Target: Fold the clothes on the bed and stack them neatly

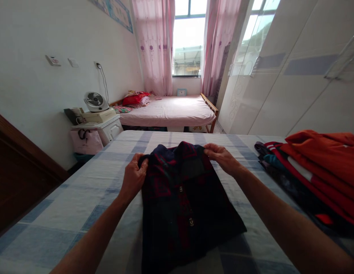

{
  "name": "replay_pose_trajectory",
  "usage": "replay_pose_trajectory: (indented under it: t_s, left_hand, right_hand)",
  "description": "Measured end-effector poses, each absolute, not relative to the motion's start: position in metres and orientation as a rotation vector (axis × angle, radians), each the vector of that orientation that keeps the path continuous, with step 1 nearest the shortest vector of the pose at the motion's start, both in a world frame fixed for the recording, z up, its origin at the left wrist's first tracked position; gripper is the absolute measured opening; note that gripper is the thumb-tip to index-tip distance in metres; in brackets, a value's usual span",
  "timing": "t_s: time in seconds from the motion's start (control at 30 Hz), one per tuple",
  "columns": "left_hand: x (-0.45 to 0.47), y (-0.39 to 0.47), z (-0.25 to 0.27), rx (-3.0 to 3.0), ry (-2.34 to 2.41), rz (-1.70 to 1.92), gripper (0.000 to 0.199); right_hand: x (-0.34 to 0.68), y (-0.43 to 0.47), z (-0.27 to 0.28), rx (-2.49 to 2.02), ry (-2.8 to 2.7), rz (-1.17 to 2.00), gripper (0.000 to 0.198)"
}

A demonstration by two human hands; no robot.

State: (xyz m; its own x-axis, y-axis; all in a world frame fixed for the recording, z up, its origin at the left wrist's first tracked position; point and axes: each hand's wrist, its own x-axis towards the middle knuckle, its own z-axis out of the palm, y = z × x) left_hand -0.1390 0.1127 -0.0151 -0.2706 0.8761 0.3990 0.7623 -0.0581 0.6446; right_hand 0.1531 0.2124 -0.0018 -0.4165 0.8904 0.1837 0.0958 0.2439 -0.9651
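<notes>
A dark shirt [165, 213] with a red and green pattern, a collar and metallic buttons lies front up on the bed. Its sides are turned in, so it makes a narrow shape with the collar at the far end. My left hand [137, 167] pinches the shirt's left shoulder, thumb on top. On the other side, my right hand [218, 154] grips the right shoulder edge between thumb and fingers. Both shoulders look slightly raised off the sheet. The near end of the shirt runs out of the bottom of the view.
Blue and white checked bedding [108, 190] covers the bed under the shirt. On the right sits a pile of folded clothes [322, 171], orange and red on top. Beyond are a second bed [177, 110], a fan [95, 101] on a white cabinet [111, 129], and a white wardrobe [279, 95].
</notes>
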Motion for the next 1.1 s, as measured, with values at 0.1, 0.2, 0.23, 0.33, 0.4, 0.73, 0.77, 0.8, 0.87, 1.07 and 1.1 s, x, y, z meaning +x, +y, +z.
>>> replay_pose_trajectory:
  t_s: [0.1, 0.2, 0.23, 0.33, 0.4, 0.73, 0.77, 0.8, 0.87, 1.07, 1.1]
  left_hand:
    - [-0.144, 0.117, -0.020, 1.860, 2.358, 1.191, 0.031]
    - [-0.149, 0.120, -0.028, 1.931, 2.483, 1.004, 0.035]
    - [-0.148, 0.118, -0.029, 1.974, 2.463, 0.981, 0.038]
    - [-0.138, 0.107, -0.029, 2.255, 2.265, 0.920, 0.043]
    - [-0.128, 0.100, -0.031, 2.444, 2.088, 0.846, 0.045]
    - [-0.118, 0.103, -0.071, 2.366, 2.001, 0.522, 0.049]
    - [-0.119, 0.103, -0.071, 2.338, 2.001, 0.566, 0.048]
    - [-0.120, 0.102, -0.071, 2.298, 2.010, 0.623, 0.046]
    - [-0.123, 0.103, -0.068, 2.197, 2.064, 0.758, 0.042]
    - [-0.135, 0.122, -0.033, 1.987, 2.216, 1.034, 0.041]
    - [-0.136, 0.129, -0.027, 1.979, 2.188, 1.034, 0.040]
  right_hand:
    - [0.133, 0.229, -0.010, -1.098, -1.758, 1.079, 0.026]
    - [0.121, 0.235, -0.018, -1.313, -1.852, 0.885, 0.032]
    - [0.119, 0.232, -0.018, -1.318, -1.884, 0.822, 0.036]
    - [0.116, 0.215, -0.015, -1.172, -2.092, 0.544, 0.047]
    - [0.113, 0.202, -0.018, -1.087, -2.255, 0.356, 0.050]
    - [0.102, 0.189, -0.071, -1.266, -2.605, 0.223, 0.057]
    - [0.103, 0.190, -0.070, -1.259, -2.599, 0.230, 0.056]
    - [0.105, 0.190, -0.068, -1.252, -2.594, 0.248, 0.056]
    - [0.107, 0.190, -0.060, -1.244, -2.587, 0.305, 0.054]
    - [0.106, 0.175, -0.028, -1.143, -2.263, 0.282, 0.036]
    - [0.104, 0.172, -0.028, -1.102, -2.218, 0.298, 0.035]
